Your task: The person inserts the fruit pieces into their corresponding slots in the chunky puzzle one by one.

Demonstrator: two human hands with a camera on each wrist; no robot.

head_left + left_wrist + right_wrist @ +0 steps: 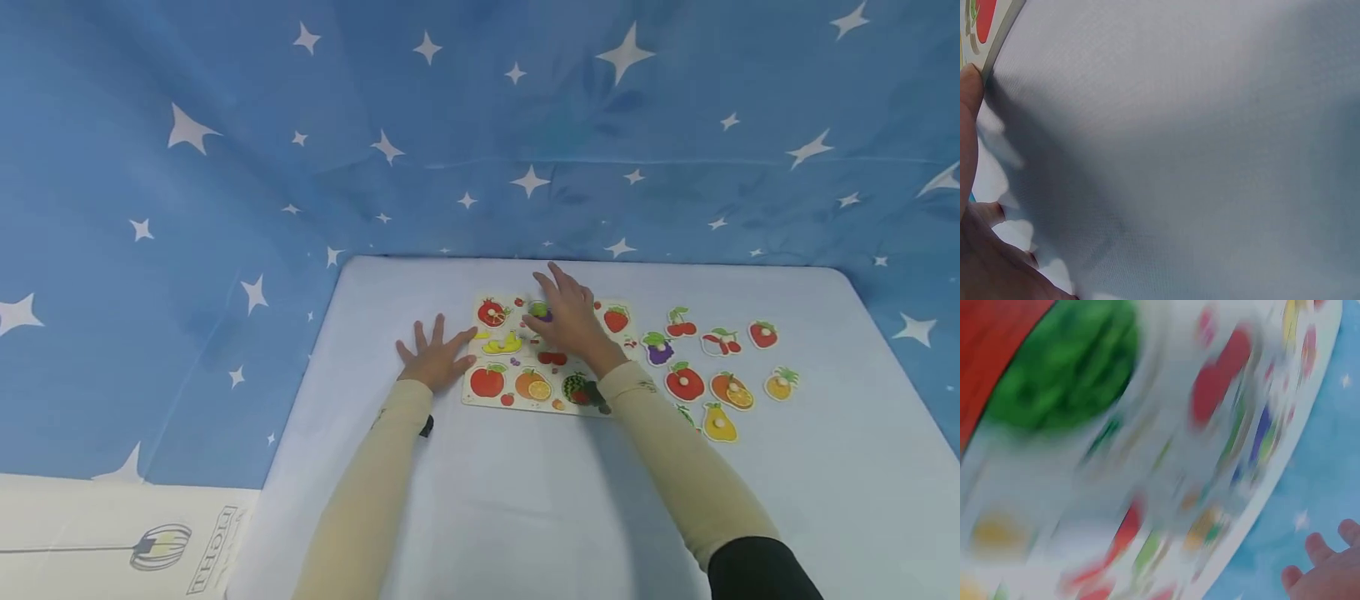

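A fruit puzzle board (551, 404) lies on the white table, printed with fruit such as a red apple (487, 382), an orange (533, 384) and a watermelon (576, 388). My left hand (432, 362) rests flat at its left edge, fingers spread; in the left wrist view the thumb (969, 87) presses on the board's corner. Over the upper middle of the board is my right hand (573, 321), fingers apart, nothing seen between them. Its fingers (1322, 550) also show spread in the right wrist view, where the board is blurred. The right hand and forearm cover part of the board.
Right of the board lie several loose fruit pieces with knobs, among them cherries (681, 323), grapes (658, 349), an apple (684, 382), an orange (731, 391), a pear (719, 423), a pineapple (782, 383) and a strawberry (762, 334). A blue starred cloth (465, 125) hangs behind the table.
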